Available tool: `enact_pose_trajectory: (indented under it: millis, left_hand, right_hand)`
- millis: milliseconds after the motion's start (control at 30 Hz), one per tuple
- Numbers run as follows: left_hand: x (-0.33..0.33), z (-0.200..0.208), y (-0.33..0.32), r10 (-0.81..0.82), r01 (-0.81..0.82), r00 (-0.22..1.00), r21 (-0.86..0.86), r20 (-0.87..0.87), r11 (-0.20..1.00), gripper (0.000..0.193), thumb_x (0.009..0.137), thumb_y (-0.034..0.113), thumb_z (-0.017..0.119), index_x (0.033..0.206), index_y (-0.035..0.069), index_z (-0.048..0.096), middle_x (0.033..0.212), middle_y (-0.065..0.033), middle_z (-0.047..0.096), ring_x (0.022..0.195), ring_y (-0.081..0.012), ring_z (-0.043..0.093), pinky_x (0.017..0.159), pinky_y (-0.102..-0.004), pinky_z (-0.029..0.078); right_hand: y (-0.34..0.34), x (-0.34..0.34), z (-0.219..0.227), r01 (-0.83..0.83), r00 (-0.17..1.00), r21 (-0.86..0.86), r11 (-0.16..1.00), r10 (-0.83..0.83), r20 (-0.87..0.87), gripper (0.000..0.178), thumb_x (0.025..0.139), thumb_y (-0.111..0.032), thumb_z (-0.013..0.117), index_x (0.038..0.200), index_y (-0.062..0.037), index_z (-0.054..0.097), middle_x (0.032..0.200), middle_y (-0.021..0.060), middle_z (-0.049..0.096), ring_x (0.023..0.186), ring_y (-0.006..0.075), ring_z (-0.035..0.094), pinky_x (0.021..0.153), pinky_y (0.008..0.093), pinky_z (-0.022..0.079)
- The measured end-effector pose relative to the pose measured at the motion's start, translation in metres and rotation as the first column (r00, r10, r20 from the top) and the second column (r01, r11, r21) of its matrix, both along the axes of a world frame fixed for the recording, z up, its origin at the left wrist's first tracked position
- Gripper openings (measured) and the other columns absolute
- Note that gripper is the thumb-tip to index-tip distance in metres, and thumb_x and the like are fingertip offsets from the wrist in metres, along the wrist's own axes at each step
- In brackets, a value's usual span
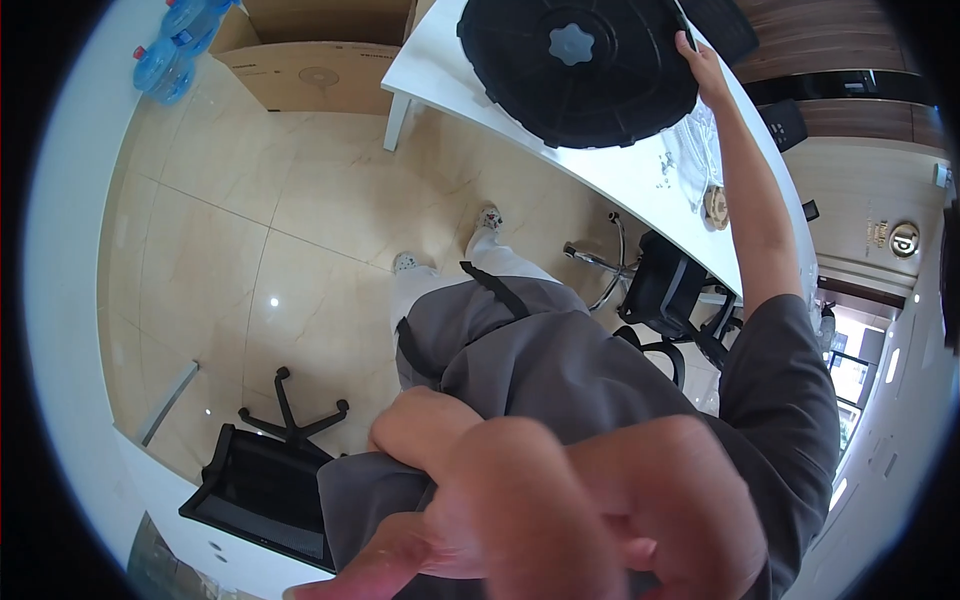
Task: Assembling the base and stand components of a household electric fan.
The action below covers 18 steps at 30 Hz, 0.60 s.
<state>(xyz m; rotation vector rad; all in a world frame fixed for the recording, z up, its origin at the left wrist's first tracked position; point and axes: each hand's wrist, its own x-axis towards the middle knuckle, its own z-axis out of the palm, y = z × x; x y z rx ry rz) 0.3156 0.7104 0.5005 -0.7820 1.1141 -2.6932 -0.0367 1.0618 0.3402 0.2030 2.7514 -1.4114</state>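
Observation:
A large round black plastic piece (610, 90) with a notched rim stands out over the white table (640, 185). At its centre is a grey star-shaped knob (571, 45). My right arm reaches up to it, and my right hand (708, 75) grips its right edge; the fingers behind the edge are partly hidden. My left hand (570, 500) is very near the camera, large and blurred at the bottom. Its fingers are bent and apart, the thumb stretched to the left, with nothing seen in it. Some fingertips fall outside the picture.
An open cardboard box (320, 75) stands on the floor beyond the table's left end, near blue water bottles (165, 70). On the table lie clear plastic wrap (697, 145), small loose parts (665, 172) and a tan round item (717, 208). Office chairs (665, 285) stand around.

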Motion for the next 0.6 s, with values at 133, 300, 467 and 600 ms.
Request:
enact_pose_trajectory:
  millis: [133,300,467,600]
  left_hand:
    - [-0.008,-0.007,-0.007,0.07,-0.068,0.992,-0.02,0.106,0.997,0.033,0.093,0.036,0.054,0.116,0.015,0.043,0.11,-0.0211,0.041,0.086,-0.0289,0.048,0.067,-0.0373,0.056]
    - [-0.016,-0.047,-0.04,-0.092,0.061,0.994,-0.411,-0.056,0.91,0.053,0.093,0.041,0.053,0.13,0.011,0.033,0.112,-0.0157,0.038,0.087,-0.026,0.044,0.065,-0.0415,0.049]
    - [-0.026,-0.109,-0.04,0.115,0.171,0.931,-0.692,0.347,0.701,0.044,0.093,0.047,0.048,0.11,0.006,0.045,0.103,-0.0112,0.042,0.085,-0.0222,0.042,0.064,-0.0363,0.042]
    - [-0.044,-0.209,-0.046,0.31,0.428,0.696,-0.72,0.648,0.546,0.031,0.096,0.037,0.047,0.087,0.008,0.049,0.092,-0.0071,0.048,0.08,-0.0189,0.044,0.064,-0.032,0.039]
  right_hand:
    - [0.001,-0.001,-0.002,-0.003,1.0,0.018,1.0,0.003,0.009,0.063,0.082,-0.055,0.064,0.112,0.0004,0.063,0.097,0.0098,0.067,0.087,0.0181,0.063,0.081,0.028,0.048]
    - [0.006,0.001,-0.004,0.024,1.0,0.041,0.999,-0.023,-0.005,0.065,0.081,-0.056,0.064,0.116,-0.0007,0.063,0.1,0.0109,0.067,0.092,0.0206,0.064,0.085,0.0292,0.048]
    - [0.006,0.005,-0.003,0.014,1.0,0.043,0.999,-0.013,-0.028,0.064,0.081,-0.056,0.064,0.115,-0.0019,0.064,0.101,0.0108,0.067,0.093,0.0213,0.064,0.085,0.03,0.048]
    - [0.003,0.008,0.0,0.013,1.0,0.027,1.0,-0.012,-0.022,0.062,0.082,-0.055,0.064,0.115,-0.0022,0.064,0.099,0.0105,0.067,0.091,0.021,0.064,0.084,0.0297,0.048]
